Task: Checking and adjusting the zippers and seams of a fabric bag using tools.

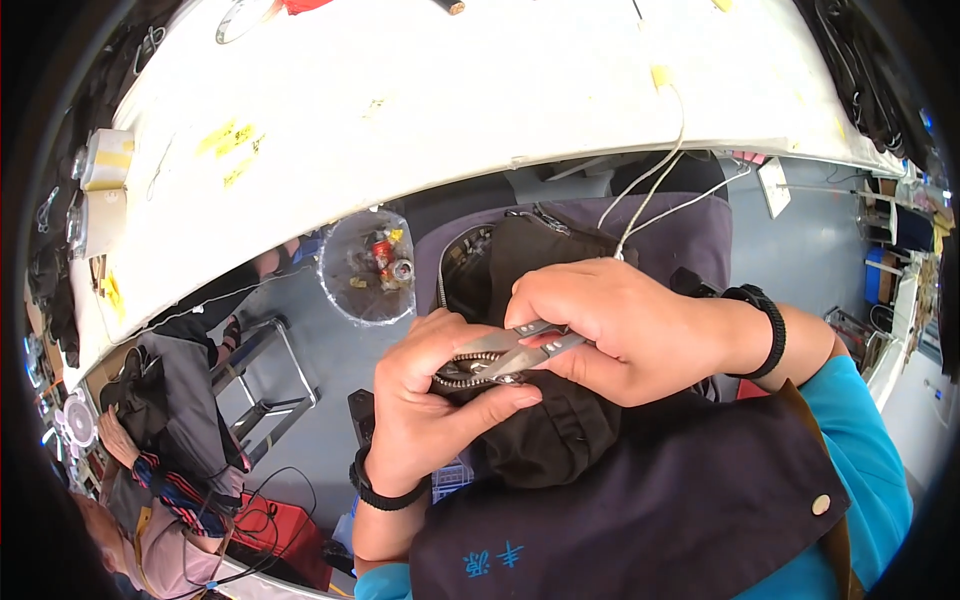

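My right hand (630,325) is closed around a pair of thread snips (526,358), its metal blades pointing left and down. The blade tips lie against the zipper (462,381) of a black fabric bag (555,435). With my left hand (425,385) I grip the zipper edge, thumb below the blades and fingers curled over the fabric. The bag rests on my lap, over a dark apron (640,510). Another zipped opening (465,255) of the bag gapes toward the table. Whether a thread lies between the blades is too small to tell.
A white table (420,90) curves across the far side. White cords (655,185) hang from its edge toward my right hand. Beneath it, on the grey floor, stands a clear-lined waste bin (365,285) with scraps. At left, another person's hand (118,440) rests on dark fabric beside a metal-framed stool (270,390).
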A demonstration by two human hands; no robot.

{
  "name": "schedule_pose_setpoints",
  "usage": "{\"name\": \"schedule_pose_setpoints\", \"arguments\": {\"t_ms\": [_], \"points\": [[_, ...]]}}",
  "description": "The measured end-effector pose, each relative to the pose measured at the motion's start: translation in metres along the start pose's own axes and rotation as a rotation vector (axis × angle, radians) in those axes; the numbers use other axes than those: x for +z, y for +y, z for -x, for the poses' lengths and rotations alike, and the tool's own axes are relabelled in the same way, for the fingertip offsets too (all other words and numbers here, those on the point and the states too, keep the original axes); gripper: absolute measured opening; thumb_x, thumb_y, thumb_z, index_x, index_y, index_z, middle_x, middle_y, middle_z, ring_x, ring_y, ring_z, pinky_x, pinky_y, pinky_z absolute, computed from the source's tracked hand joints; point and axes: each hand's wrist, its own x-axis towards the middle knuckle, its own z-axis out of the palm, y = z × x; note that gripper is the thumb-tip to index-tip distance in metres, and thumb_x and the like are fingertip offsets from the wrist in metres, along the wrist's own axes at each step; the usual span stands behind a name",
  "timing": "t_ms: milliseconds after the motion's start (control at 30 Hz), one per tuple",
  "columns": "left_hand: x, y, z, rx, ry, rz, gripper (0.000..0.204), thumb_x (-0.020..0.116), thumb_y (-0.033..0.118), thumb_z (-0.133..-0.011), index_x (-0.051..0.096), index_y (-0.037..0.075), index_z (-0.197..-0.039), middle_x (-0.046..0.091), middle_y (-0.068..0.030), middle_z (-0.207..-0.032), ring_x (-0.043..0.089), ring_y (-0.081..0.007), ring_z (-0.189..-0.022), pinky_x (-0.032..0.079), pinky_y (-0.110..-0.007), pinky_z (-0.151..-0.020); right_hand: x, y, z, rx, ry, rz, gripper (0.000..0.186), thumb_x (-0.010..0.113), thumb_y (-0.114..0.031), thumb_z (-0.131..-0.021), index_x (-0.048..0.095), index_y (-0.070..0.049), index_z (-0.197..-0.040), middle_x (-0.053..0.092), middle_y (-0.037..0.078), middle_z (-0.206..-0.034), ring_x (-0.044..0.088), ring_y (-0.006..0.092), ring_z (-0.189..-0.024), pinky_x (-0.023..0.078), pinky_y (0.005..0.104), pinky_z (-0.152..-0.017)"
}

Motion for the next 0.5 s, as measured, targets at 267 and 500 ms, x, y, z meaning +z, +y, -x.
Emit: {"name": "schedule_pose_setpoints", "arguments": {"t_ms": [267, 500], "points": [[-0.002, -0.005, -0.003, 0.072, -0.024, -0.049, 0.033, 0.087, 0.015, -0.060, 0.071, 0.008, -0.088, 0.061, -0.0007, -0.069, 0.049, -0.0151, -0.063, 0.038, -0.029, -0.065, 0.000, 0.001, 0.011, 0.153, -0.038, -0.374, 0.012, 0.053, -0.013, -0.095, 0.051, -0.002, -0.092, 0.053, 0.006, -0.077, 0.049, 0.0156, -0.066, 0.041, 0.0292, -0.060], [-0.005, -0.008, -0.005, 0.046, -0.066, -0.004, 0.032, 0.086, 0.016, -0.058, 0.073, 0.008, -0.086, 0.058, 0.0014, -0.066, 0.048, -0.0133, -0.064, 0.036, -0.027, -0.063, -0.025, 0.009, 0.024, 0.124, -0.045, -0.284, 0.021, 0.057, -0.021, -0.094, 0.051, -0.001, -0.093, 0.056, 0.008, -0.078, 0.053, 0.0194, -0.068, 0.043, 0.0321, -0.061]]}}
